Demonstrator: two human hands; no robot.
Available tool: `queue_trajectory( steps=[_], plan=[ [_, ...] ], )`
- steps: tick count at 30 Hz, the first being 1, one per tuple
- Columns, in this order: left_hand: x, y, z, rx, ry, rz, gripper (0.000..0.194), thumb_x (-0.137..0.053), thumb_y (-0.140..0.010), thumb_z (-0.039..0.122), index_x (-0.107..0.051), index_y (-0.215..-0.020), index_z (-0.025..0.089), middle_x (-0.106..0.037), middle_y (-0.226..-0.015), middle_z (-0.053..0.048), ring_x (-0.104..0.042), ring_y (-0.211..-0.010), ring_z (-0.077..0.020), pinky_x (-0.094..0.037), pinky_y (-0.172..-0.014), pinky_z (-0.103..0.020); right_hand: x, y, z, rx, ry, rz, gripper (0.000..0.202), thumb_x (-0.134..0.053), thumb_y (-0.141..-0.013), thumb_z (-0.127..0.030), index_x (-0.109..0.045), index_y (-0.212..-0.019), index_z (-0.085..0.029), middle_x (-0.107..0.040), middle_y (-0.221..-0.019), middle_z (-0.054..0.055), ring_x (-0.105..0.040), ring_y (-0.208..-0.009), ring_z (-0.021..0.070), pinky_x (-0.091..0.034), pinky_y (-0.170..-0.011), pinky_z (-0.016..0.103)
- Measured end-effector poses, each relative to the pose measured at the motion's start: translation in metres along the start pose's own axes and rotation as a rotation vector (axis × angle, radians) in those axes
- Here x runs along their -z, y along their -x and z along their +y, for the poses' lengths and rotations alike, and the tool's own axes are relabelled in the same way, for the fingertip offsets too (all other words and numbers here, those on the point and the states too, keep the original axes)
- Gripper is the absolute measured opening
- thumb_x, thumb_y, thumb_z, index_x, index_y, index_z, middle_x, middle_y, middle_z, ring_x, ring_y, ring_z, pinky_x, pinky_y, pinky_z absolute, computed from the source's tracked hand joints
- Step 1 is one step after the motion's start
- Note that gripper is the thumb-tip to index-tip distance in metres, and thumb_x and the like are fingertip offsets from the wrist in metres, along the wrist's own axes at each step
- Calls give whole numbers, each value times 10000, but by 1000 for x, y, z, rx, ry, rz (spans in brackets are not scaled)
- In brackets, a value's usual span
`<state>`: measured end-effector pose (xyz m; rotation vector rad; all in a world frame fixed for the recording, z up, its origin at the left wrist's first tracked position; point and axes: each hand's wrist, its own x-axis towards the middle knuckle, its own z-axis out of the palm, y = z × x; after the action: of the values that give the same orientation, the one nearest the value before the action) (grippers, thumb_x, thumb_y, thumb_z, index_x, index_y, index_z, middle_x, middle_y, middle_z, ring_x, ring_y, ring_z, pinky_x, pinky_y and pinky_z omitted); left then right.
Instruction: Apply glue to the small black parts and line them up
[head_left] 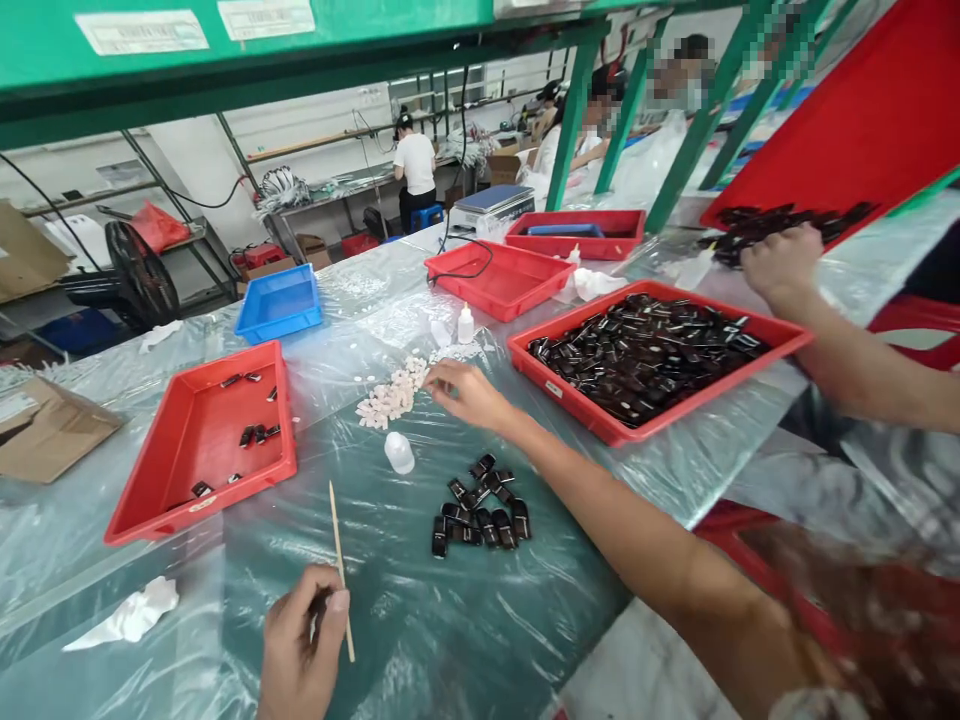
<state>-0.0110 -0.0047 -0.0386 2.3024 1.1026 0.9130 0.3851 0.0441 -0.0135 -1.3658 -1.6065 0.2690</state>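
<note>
Head view: left hand (304,640) clamps stick (341,570) and a dark part; right hand (465,392) pinches at white bits (391,397).
Black parts (480,510) heaped between both hands, within easy reach.

Our left hand (304,645) sits low and close to us, fingers curled into a loose fist with the thumb pressed along the forefinger in a pinch. Our right arm stretches far forward across our front, its hand (466,392) palm down, fingertips (435,377) drawn together.

Bare sheet between red tray (201,440) and black parts (480,510); small bottle (399,452) perhaps intrudes.
</note>
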Motion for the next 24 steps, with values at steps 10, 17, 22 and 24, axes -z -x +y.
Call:
queue_trajectory(
  steps=[10, 17, 22, 24],
  plan=[
    [-10, 5, -3, 39, 36, 7, 253, -607, -1025, 488, -569, -844, 314, -445, -523, 120, -438, -403, -136, -365, -423, -212, 21, -12, 128, -405, 368, 63, 333, -707, -1070, -416, -712, -1289, -165, -743, -1279, 90, -735, -1117, 222, -645, -1006, 454],
    [-11, 10, 15, 164, 98, 4, 229, -638, -987, 499, -566, -874, 313, -486, -541, 109, -441, -435, -144, -398, -434, -216, 18, -16, 144, -419, 442, 45, 382, -696, -1072, -456, -700, -1326, -171, -738, -1297, 95, -732, -1132, 230, -638, -1022, 469],
    [-14, 8, 30, 278, 190, 53, 204, -676, -950, 509, -605, -930, 319, -499, -636, 87, -490, -488, -162, -442, -447, -248, 16, -14, 143, -405, 457, 42, 354, -699, -1073, -426, -710, -1308, -162, -744, -1294, 98, -732, -1155, 235, -628, -1049, 478],
    [-13, 7, 28, 295, 212, 56, 203, -686, -947, 516, -608, -934, 329, -477, -643, 87, -475, -482, -161, -431, -444, -251, 14, -13, 141, -393, 459, 34, 353, -700, -1074, -416, -709, -1323, -165, -737, -1328, 104, -726, -1191, 244, -624, -1064, 486]
  ],
)
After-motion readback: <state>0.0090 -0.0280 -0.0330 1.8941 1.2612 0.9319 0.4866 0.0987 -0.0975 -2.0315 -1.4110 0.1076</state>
